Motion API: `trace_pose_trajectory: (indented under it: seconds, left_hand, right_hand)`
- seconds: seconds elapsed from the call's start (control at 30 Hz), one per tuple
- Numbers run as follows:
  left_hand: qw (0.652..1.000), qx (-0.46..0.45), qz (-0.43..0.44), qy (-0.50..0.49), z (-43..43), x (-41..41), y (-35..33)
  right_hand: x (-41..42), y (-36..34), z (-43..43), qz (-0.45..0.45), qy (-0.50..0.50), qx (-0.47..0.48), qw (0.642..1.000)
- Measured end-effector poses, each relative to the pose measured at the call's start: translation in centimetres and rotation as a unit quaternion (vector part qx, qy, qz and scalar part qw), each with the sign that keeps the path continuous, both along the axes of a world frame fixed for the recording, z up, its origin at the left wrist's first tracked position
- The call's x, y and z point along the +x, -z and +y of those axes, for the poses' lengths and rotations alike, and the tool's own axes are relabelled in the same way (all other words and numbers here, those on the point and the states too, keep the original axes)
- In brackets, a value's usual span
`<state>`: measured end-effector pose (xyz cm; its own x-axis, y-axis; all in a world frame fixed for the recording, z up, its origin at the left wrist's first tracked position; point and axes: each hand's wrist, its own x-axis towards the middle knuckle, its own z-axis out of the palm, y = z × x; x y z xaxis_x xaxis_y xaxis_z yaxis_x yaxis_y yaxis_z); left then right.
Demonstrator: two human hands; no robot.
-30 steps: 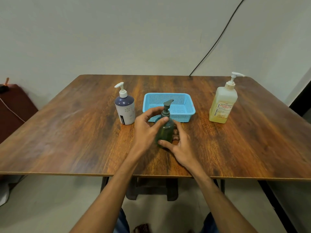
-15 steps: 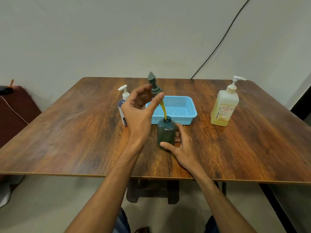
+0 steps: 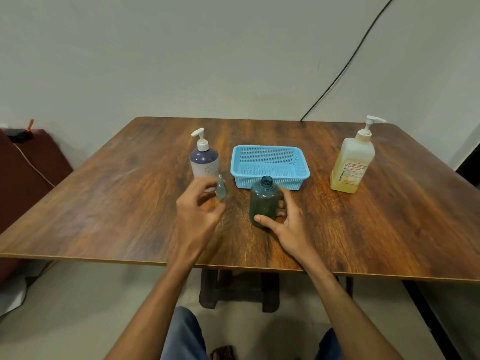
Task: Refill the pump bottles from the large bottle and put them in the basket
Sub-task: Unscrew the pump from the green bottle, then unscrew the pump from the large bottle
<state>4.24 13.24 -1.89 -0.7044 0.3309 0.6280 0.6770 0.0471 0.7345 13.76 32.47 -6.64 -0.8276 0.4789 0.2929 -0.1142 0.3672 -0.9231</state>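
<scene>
A dark green bottle [image 3: 263, 201] stands uncapped on the wooden table [image 3: 117, 203], just in front of the blue basket [image 3: 298, 178]. My right hand [image 3: 288, 227] grips the bottle low on its body. The bottle's green pump head [image 3: 221, 190] is blurred and low over the table, to the left of the bottle. My left hand [image 3: 197, 214] pinches it at the fingertips. A white and purple pump bottle [image 3: 204, 162] stands behind my left hand. The large yellow pump bottle [image 3: 352, 162] stands at the right.
The basket holds nothing. A black cable [image 3: 345, 63] runs down the wall to the table's back edge. A dark red piece of furniture [image 3: 28, 165] sits left of the table. The table's front edge lies close to my body.
My left hand lifted the pump head out of the green bottle, then carried it down and left to just above the table. My right hand kept its hold on the bottle.
</scene>
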Motion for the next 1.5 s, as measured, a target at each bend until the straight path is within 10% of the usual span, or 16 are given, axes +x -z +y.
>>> trace_pose_trajectory:
  seconds: [0.73, 1.27, 1.5]
  left_hand:
    - [0.962, -0.271, 0.020, 0.040, -0.5, -1.9, 4.5]
    - [0.989, -0.052, -0.126, 0.057, 3.3, 2.8, 0.7]
    - [0.998, 0.059, -0.013, -0.008, 6.0, 6.8, -1.2]
  right_hand:
    - [0.2, -0.3, -0.2, 0.001, 0.004, 0.002, 1.000]
    - [2.9, -1.4, 1.7, -0.016, 0.022, 0.007, 1.000]
    - [5.3, -4.9, 5.2, 0.089, 0.155, 0.008, 0.984]
